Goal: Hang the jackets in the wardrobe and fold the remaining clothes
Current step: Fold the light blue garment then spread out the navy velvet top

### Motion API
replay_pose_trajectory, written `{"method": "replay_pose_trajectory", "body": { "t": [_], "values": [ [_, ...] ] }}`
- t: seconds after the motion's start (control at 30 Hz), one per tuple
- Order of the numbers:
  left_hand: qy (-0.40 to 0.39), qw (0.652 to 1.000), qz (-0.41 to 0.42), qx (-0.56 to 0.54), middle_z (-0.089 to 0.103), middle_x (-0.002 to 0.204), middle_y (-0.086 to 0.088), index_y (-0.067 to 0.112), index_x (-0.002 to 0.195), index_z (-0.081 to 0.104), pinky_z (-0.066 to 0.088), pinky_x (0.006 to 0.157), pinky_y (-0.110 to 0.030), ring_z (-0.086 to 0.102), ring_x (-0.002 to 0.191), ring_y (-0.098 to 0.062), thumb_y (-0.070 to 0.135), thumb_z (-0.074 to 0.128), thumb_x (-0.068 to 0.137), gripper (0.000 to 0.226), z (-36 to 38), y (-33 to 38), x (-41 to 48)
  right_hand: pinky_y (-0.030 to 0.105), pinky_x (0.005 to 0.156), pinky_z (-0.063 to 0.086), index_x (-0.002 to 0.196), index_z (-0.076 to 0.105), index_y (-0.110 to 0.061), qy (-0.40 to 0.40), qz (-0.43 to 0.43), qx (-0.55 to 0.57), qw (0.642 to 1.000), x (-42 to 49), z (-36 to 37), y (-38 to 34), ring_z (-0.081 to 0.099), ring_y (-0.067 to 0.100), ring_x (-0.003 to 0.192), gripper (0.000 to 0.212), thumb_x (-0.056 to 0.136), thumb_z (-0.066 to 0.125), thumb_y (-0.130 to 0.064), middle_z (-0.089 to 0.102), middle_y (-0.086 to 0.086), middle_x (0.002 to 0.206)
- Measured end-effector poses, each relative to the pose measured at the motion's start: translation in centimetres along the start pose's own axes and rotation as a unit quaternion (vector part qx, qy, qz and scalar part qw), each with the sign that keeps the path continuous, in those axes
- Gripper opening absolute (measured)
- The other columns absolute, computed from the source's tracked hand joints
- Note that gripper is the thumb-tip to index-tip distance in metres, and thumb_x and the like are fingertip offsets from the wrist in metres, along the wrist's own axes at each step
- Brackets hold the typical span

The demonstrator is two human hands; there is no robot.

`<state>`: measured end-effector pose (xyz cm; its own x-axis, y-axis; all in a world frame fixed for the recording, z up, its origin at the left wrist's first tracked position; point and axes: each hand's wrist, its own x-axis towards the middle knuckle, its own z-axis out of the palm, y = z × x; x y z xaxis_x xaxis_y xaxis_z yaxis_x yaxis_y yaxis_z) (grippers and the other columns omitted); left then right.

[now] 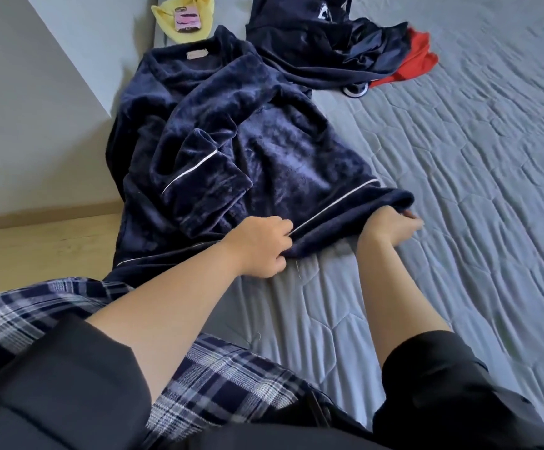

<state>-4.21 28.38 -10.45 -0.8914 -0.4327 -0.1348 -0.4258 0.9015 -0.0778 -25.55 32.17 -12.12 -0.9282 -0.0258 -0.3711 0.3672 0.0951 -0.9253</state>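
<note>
— Where's the fleece top (231, 134)?

— Spread on the grey bed (458, 190), collar far side, hem nearest me. I've got the left hand (260, 248) pinching the hem by the white piping, right hand (390, 228) curled round the hem's right corner.

— Other stuff?

— Dark clothes pile (322, 50) w/ red garment (416, 56) beyond; yellow item (192, 14) at top edge.

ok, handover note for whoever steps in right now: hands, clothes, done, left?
Left hand pinches the bottom hem of the navy fleece top; right hand grips the same hem at its corner.
The top lies spread on the grey bed, one sleeve crossed over its front.
Not folded yet.
Left: fold it, then sort the dark clothes pile and red garment beyond it. Yellow item sits at the bed's far edge.
</note>
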Motion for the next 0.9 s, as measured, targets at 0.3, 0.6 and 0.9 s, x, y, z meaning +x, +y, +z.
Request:
{"method": "replay_pose_trajectory", "body": {
  "t": [0.3, 0.6, 0.9],
  "values": [
    [0.033, 0.973, -0.089, -0.208, 0.053, 0.096, 0.000, 0.010, 0.093, 0.066, 0.038, 0.066, -0.033, 0.049, 0.079, -0.016, 0.026, 0.041, 0.097, 0.030, 1.9, 0.7, -1.0, 0.052, 0.112, 0.018, 0.123, 0.050, -0.011, -0.220, -0.366, -0.563, 0.708, -2.5, 1.2, 4.5, 0.035, 0.031, 0.128, 0.041, 0.083, 0.045, -0.010, 0.044, 0.011, 0.136],
    [0.276, 0.814, -0.462, -0.221, 0.049, 0.127, -0.005, 0.015, 0.128, 0.055, 0.044, 0.094, -0.042, 0.044, 0.117, -0.025, 0.022, 0.071, 0.080, 0.051, 2.0, -7.3, -4.9, 0.040, 0.101, 0.035, 0.132, 0.043, -0.007, -0.370, -0.395, -0.500, 0.676, -8.6, 7.9, 5.5, 0.037, 0.031, 0.126, 0.045, 0.087, 0.043, -0.008, 0.043, 0.012, 0.136],
    [0.078, 0.848, -0.397, -0.344, 0.059, 0.109, -0.002, 0.015, 0.096, 0.070, 0.049, 0.080, -0.035, 0.049, 0.106, -0.022, -0.003, 0.046, 0.084, 0.033, 2.8, -10.1, -5.9, 0.026, 0.066, 0.047, 0.099, 0.066, -0.016, -0.519, -0.077, -0.330, 0.785, -13.2, 13.5, 2.8, 0.060, 0.009, 0.077, 0.034, 0.087, 0.056, -0.046, 0.065, -0.006, 0.087]
  ]
}}
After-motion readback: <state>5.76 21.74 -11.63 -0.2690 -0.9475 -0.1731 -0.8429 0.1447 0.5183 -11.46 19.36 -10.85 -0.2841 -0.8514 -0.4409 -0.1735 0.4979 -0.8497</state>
